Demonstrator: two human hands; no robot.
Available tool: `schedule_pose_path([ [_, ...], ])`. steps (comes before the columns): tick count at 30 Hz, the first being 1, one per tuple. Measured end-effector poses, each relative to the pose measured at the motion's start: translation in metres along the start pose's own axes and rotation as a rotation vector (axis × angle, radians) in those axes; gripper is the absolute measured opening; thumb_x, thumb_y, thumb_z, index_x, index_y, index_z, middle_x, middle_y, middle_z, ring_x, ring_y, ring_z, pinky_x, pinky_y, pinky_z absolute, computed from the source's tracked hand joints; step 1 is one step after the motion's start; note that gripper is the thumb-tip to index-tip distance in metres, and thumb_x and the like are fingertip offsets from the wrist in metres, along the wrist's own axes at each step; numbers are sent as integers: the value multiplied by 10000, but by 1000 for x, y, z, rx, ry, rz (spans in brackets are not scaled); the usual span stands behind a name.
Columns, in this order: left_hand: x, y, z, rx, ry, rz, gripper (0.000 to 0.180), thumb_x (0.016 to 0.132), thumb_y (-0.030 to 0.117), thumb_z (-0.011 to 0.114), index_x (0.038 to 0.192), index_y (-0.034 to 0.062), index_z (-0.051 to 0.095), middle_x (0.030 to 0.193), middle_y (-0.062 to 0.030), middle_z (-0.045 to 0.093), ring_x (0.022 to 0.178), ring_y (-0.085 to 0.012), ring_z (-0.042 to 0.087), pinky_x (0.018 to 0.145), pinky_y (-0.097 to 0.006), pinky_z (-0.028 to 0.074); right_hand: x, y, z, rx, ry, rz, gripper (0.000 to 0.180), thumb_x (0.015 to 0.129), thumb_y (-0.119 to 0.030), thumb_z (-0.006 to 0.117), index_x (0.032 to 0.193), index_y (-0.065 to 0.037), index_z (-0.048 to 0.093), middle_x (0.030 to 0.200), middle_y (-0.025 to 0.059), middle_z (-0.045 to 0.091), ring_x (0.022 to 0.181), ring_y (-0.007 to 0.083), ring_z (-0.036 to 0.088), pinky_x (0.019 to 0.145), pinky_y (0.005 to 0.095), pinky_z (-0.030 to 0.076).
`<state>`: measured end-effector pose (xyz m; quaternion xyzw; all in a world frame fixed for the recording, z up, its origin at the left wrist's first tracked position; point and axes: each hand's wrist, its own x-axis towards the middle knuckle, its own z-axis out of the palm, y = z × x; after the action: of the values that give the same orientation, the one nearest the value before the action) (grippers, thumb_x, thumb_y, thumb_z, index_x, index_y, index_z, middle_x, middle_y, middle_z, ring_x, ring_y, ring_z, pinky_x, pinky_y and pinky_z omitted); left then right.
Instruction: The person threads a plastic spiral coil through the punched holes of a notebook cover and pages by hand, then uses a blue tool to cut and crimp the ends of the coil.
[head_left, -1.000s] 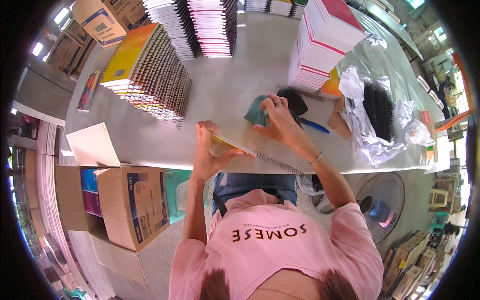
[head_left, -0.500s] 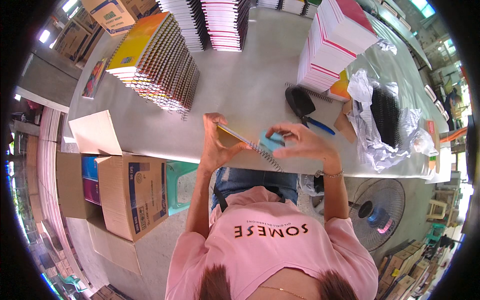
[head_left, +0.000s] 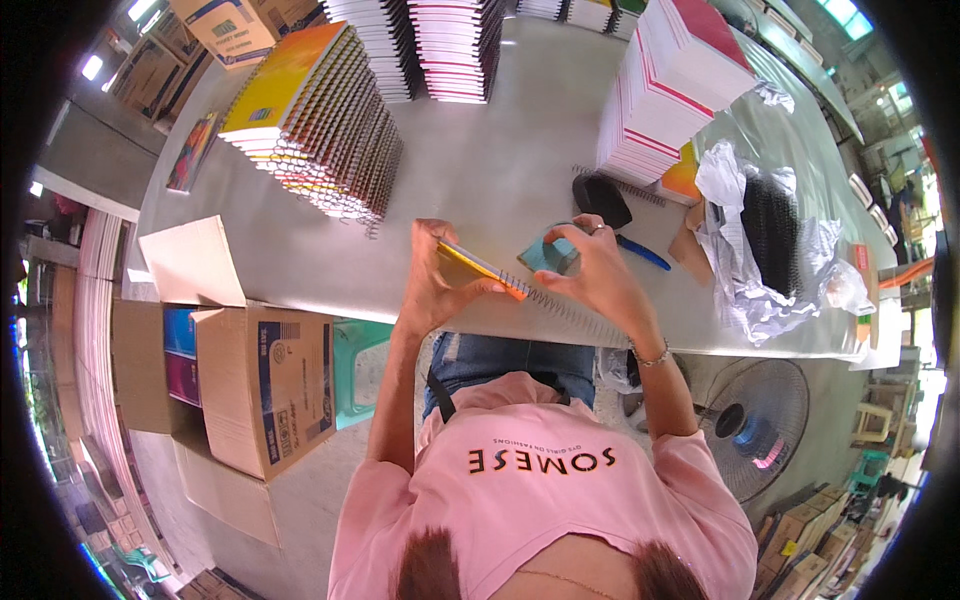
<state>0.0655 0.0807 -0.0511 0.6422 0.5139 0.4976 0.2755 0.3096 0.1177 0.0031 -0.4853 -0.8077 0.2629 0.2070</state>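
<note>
My left hand (head_left: 428, 285) is closed around a thin notebook (head_left: 470, 260) with a yellow and orange cover, held tilted on edge over the table's near side. A wire spiral coil (head_left: 575, 314) runs from the notebook's edge down to the right, its far end blurred. My right hand (head_left: 600, 275) curves beside it, thumb and fingers apart, with the thumb close to the coil; whether they touch I cannot tell. Just behind those fingers lies a light blue block (head_left: 540, 255), partly covered. Beyond my right hand are blue-handled pliers (head_left: 643, 252) and a black object (head_left: 602, 200).
Spiral-bound notebooks (head_left: 310, 120) stand stacked at the left, and white-and-red book stacks (head_left: 655, 110) rise at the right. Crumpled wrapping (head_left: 725, 270) surrounds black coils (head_left: 770, 235). An open carton (head_left: 265, 390) sits below left; a fan (head_left: 755, 430) stands below right.
My right hand has moved slightly right and spread its thumb and fingers, uncovering more of the coil. The coil now reaches further right. My left hand keeps its hold, with more orange cover showing.
</note>
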Motion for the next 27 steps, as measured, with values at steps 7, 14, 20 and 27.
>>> schedule_pose_path([
  [7, -2, -1, 1, -14, 10, -6, 821, 474, 236, 981, 1050, 65, 421, 1013, -80, 390, 990, -263, 444, 887, -369, 414, 4, -13, -16, 507, -326, 31, 463, 802, -224, 796, 1198, -46, 635, 962, 13, 609, 819, 64, 559, 715, 215, 468],
  [14, 1, -1, -1, -62, -15, -5, 819, 479, 228, 980, 1049, 69, 414, 1017, -86, 392, 984, -252, 453, 879, -353, 417, -5, -32, -25, 786, -374, 35, 457, 805, -310, 772, 1166, -61, 645, 975, 38, 584, 807, 102, 545, 711, 253, 466],
  [20, 2, 0, -6, -71, -60, -75, 738, 523, 191, 957, 1018, 71, 422, 993, -80, 382, 963, -252, 446, 869, -325, 404, 5, -32, -22, 569, -308, -147, 480, 786, -355, 775, 1142, -61, 642, 1008, 68, 572, 798, 135, 558, 701, 278, 471],
  [27, 1, -3, -11, -15, -84, 34, 705, 531, 130, 935, 1006, 68, 419, 980, -67, 394, 959, -249, 455, 861, -334, 411, 10, -33, -20, 682, -399, 49, 450, 777, -320, 781, 1119, -61, 648, 977, 79, 581, 789, 142, 567, 688, 267, 463],
])
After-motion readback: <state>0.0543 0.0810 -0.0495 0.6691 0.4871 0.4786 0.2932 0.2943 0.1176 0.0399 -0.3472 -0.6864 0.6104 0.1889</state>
